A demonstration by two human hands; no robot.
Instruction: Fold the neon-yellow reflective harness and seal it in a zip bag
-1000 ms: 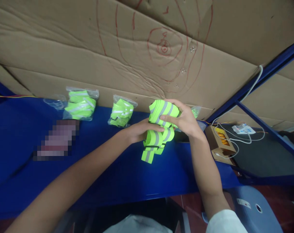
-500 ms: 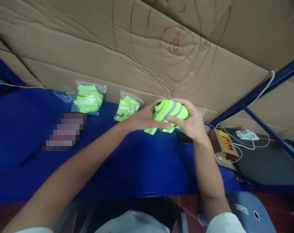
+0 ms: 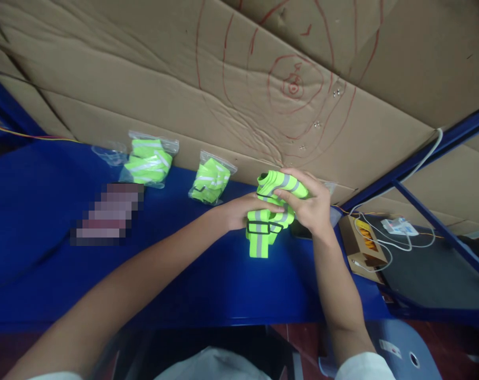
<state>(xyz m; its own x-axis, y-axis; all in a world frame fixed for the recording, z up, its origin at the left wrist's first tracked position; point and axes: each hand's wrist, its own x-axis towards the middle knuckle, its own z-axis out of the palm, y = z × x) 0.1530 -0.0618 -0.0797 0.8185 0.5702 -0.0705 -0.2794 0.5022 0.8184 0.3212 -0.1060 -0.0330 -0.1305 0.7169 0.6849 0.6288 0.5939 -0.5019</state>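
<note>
Between my hands is a folded reflective strap (image 3: 258,248), neon yellow-green with a grey stripe and black buckles. My right hand (image 3: 308,198) grips the folded upper bundle, thumb across its front. From the left, my left hand (image 3: 245,209) closes on the strap's middle, its thumb or finger laid over the folds and part of the hand hidden behind them. One buckled end hangs below the hands over the blue table (image 3: 208,274). Left of them, a clear zip bag (image 3: 210,179) of similar strap leans by the cardboard, and another such bag (image 3: 149,162) lies further left.
A cardboard wall (image 3: 144,79) with red drawn rings rises behind the table. A pixelated item (image 3: 108,214) lies at left. An open cardboard box (image 3: 362,245) with yellow contents stands at right among white cables. A blue-grey stool (image 3: 401,348) is below right.
The strap bundle has turned and loosened, so a buckled end now hangs down. My left hand has shifted lower on it; my right hand still grips the top. The view has moved slightly.
</note>
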